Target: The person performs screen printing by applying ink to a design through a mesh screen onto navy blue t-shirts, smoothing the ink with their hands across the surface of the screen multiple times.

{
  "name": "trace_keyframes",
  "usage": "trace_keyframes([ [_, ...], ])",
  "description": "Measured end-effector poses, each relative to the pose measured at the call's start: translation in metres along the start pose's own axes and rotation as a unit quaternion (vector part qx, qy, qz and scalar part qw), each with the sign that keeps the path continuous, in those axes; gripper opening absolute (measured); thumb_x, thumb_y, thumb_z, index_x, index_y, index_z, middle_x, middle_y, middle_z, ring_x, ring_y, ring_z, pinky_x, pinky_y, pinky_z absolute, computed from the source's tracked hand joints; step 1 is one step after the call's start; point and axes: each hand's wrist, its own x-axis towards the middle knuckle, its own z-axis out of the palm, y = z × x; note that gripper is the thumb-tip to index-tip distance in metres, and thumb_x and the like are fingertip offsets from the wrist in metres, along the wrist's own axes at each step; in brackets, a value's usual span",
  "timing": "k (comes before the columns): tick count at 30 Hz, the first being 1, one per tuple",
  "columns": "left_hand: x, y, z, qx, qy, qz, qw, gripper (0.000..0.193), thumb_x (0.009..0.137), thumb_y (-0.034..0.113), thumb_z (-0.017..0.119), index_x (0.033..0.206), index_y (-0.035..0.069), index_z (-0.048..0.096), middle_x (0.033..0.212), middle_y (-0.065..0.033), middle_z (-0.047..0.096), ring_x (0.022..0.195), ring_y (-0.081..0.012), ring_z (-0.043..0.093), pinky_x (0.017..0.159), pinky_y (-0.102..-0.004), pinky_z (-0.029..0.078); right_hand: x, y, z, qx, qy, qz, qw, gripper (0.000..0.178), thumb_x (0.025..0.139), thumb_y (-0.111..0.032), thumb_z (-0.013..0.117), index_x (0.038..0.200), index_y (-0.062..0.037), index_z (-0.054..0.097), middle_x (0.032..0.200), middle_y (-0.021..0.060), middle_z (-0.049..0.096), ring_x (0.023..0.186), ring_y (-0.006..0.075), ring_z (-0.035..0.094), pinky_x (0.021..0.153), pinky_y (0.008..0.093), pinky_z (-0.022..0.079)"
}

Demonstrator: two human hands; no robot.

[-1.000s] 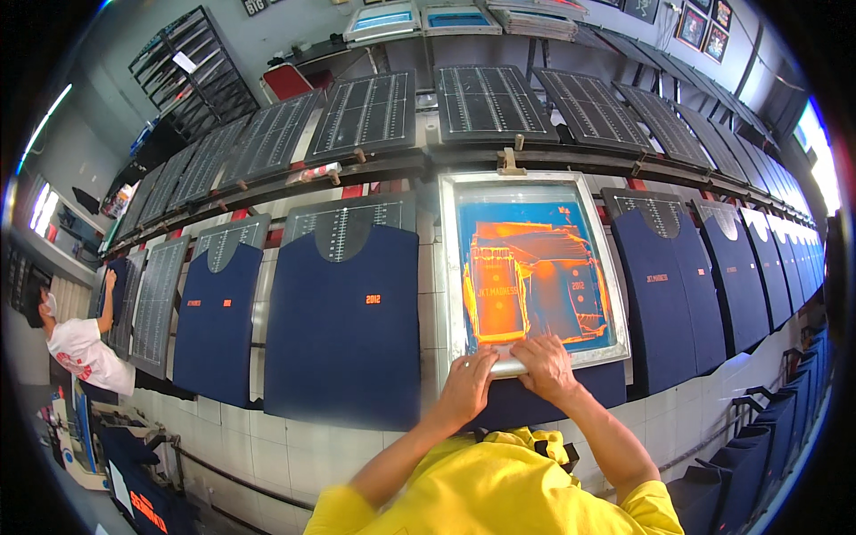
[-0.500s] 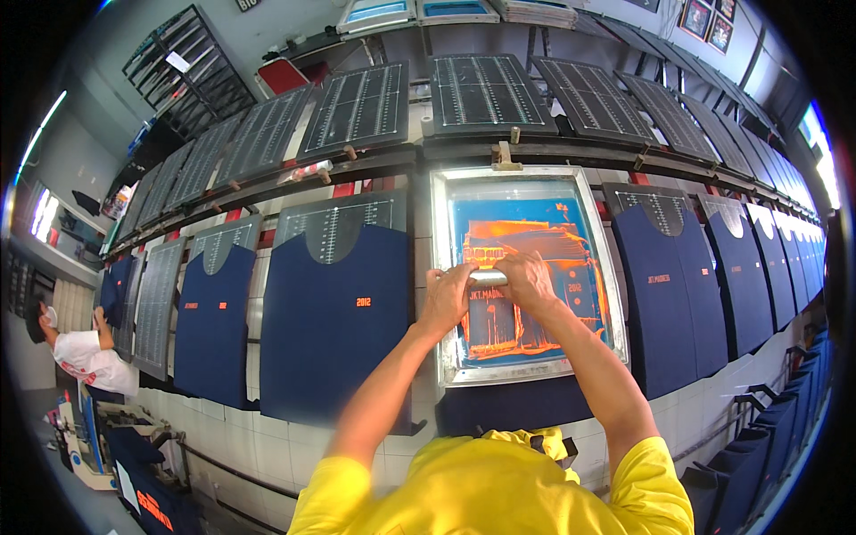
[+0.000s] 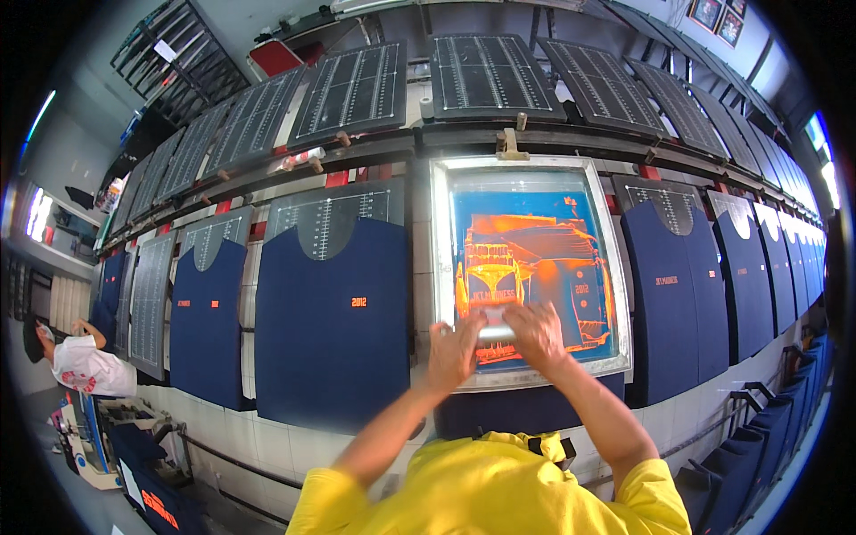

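Note:
A silkscreen frame (image 3: 443, 294) with a silver metal rim and blue mesh lies over a shirt board in front of me. Orange ink (image 3: 526, 225) is smeared across its mesh, with darker lettering showing through. Both hands grip a short pale squeegee (image 3: 496, 333) low on the mesh. My left hand (image 3: 456, 348) wraps its left end and my right hand (image 3: 535, 334) its right end. The squeegee's blade is hidden under my fingers. Navy fabric (image 3: 526, 408) shows below the frame's near edge.
Navy shirt panels with orange prints, such as one (image 3: 334, 330) at left and one (image 3: 673, 294) at right, lie on boards. Gridded black boards (image 3: 493, 80) line the far rail. A clamp (image 3: 510, 147) meets the frame's far edge. Another person (image 3: 89, 361) stands far left.
My hands have drawn the squeegee down the mesh toward me, leaving a fresh orange streak behind it. The view has shifted slightly.

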Motion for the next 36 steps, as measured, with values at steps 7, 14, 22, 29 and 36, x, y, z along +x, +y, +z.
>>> trace_keyframes([
  [7, 0.090, -0.043, -0.016, -0.020, -0.056, -0.026, 0.998, 0.047, 0.086, -0.003, 0.056, 0.131, 0.011, 0.051, 0.115, -0.0073, 0.066, 0.094, -0.0234, 0.065, 0.088, -0.0433, 0.031, 0.076, 0.037, -0.001, 0.044, 0.024, 0.026, 0.998, 0.017, 0.066, -0.009, 0.076, 0.081, -0.0092, 0.067, 0.081, 0.0085, 0.068, 0.083, 0.0286, 0.065, 0.081, 0.0438, 0.046],
  [14, -0.022, 0.026, -0.028, -0.037, -0.041, 0.014, 0.998, 0.051, 0.082, -0.001, 0.062, 0.131, 0.011, 0.051, 0.127, -0.0066, 0.064, 0.116, -0.0218, 0.061, 0.090, -0.0463, 0.029, -0.024, -0.031, -0.032, 0.042, 0.013, 0.005, 0.999, 0.023, 0.070, -0.005, 0.065, 0.093, -0.0092, 0.064, 0.091, 0.0044, 0.064, 0.085, 0.0239, 0.063, 0.075, 0.0408, 0.043],
  [22, -0.011, 0.001, -0.002, -0.018, -0.028, -0.009, 0.999, 0.047, 0.084, 0.002, 0.064, 0.128, 0.009, 0.052, 0.129, -0.0054, 0.063, 0.116, -0.0214, 0.061, 0.087, -0.0456, 0.033, -0.007, -0.009, -0.001, -0.005, 0.013, 0.002, 1.000, 0.018, 0.073, -0.008, 0.063, 0.092, -0.0095, 0.063, 0.092, 0.0044, 0.062, 0.083, 0.0240, 0.062, 0.073, 0.0409, 0.043],
  [29, 0.082, -0.049, -0.004, -0.049, -0.037, -0.024, 0.998, 0.043, 0.088, -0.001, 0.057, 0.129, 0.011, 0.053, 0.118, -0.0062, 0.067, 0.106, -0.0218, 0.063, 0.088, -0.0450, 0.031, 0.090, 0.039, -0.014, 0.053, -0.040, 0.055, 0.996, 0.008, 0.075, -0.012, 0.070, 0.082, -0.0105, 0.069, 0.081, 0.0083, 0.068, 0.084, 0.0281, 0.064, 0.077, 0.0434, 0.046],
  [36, 0.014, 0.011, -0.026, -0.041, -0.018, 0.036, 0.998, 0.044, 0.087, 0.002, 0.062, 0.130, 0.011, 0.054, 0.123, -0.0059, 0.065, 0.111, -0.0216, 0.062, 0.090, -0.0442, 0.032, -0.001, -0.002, -0.027, 0.018, 0.082, -0.016, 0.996, 0.026, 0.066, -0.009, 0.075, 0.092, -0.0093, 0.069, 0.086, 0.0057, 0.067, 0.081, 0.0271, 0.062, 0.074, 0.0425, 0.043],
])
